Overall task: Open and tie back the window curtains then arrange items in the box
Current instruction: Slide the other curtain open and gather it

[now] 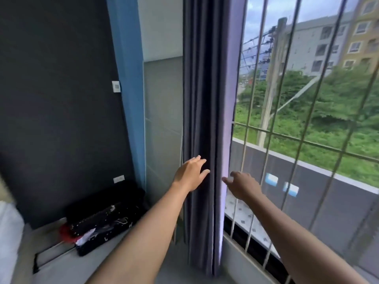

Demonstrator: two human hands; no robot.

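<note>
A grey-purple curtain (pixel 207 99) hangs gathered in folds at the left side of the window, reaching down to the floor. My left hand (pixel 191 173) is stretched out with fingers apart, its fingertips against the curtain's left folds. My right hand (pixel 242 186) reaches toward the curtain's right edge with fingers loosely spread, holding nothing. On the floor at the lower left lies a black box (pixel 106 220) with a red item and white papers in it.
The window (pixel 307 119) has white metal bars, with a road, greenery and buildings outside. A tall mirror (pixel 163 130) leans beside a blue wall strip and dark wall. A flat black frame (pixel 51 257) lies on the floor. White bedding shows at the far left edge.
</note>
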